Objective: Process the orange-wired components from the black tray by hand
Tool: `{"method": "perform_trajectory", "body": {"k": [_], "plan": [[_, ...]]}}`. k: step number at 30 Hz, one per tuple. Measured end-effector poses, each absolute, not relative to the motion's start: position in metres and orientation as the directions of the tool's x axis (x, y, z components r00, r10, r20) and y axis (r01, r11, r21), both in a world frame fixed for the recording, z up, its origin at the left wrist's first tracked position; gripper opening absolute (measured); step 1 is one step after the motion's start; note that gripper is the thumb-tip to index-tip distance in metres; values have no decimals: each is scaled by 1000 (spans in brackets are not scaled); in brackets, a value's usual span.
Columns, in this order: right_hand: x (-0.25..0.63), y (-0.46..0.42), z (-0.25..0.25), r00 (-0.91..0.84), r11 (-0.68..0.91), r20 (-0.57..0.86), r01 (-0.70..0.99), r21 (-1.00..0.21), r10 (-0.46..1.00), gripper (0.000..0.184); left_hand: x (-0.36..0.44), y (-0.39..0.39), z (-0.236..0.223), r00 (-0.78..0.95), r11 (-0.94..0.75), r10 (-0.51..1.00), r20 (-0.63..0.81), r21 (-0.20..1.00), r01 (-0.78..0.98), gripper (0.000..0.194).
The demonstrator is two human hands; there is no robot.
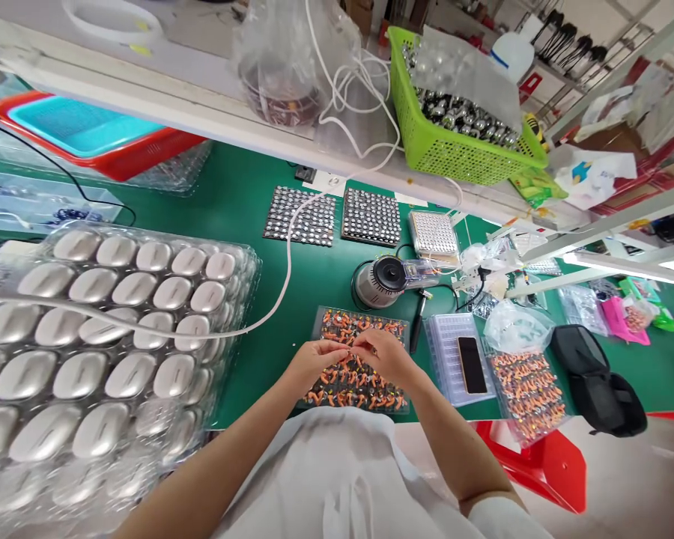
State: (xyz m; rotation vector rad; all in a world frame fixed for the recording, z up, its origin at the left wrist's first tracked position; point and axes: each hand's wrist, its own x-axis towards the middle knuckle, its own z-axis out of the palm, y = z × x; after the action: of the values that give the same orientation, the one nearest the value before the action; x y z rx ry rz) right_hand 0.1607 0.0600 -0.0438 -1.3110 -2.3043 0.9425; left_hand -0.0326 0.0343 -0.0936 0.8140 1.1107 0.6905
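Note:
My left hand [313,363] and my right hand [389,353] meet fingertip to fingertip above a tray of small orange parts [351,397]. The fingers of both are pinched together. Whatever lies between them is too small to make out. Rows of orange pieces with dark and yellow bits fill the tray beneath. Just past my right hand lies a hammer [421,318] with a dark handle. Beyond the tray stands a round grey device with a black top [379,281].
Stacked clear trays of silver oval shells [117,288] cover the left side. A white cable [289,277] loops across the green table [236,202]. At right are a phone [472,364], a second orange-part tray [528,389] and a black case [600,382]. A green basket [460,153] sits on the shelf.

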Motion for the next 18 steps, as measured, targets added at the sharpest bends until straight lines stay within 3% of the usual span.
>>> {"method": "perform_trajectory", "body": {"k": [3,5,6,12,18], "plan": [[173,105,-37,-523,415,-64,738,-532,850,16,-36,31,-99,265,592,796,-544,791,-157,34],[181,149,-32,-467,433,-135,874,-220,874,22,-38,29,-102,253,605,792,-556,772,-196,34],[183,173,-31,-445,425,-154,893,-147,882,25,-38,29,-102,249,609,790,-560,764,-213,34],[173,291,-29,-463,514,-333,854,83,822,31,-41,28,-103,202,612,791,-578,742,-274,27],[143,332,-31,-449,636,-557,746,197,699,24,-50,34,-107,115,578,810,-576,748,-327,24]]}}
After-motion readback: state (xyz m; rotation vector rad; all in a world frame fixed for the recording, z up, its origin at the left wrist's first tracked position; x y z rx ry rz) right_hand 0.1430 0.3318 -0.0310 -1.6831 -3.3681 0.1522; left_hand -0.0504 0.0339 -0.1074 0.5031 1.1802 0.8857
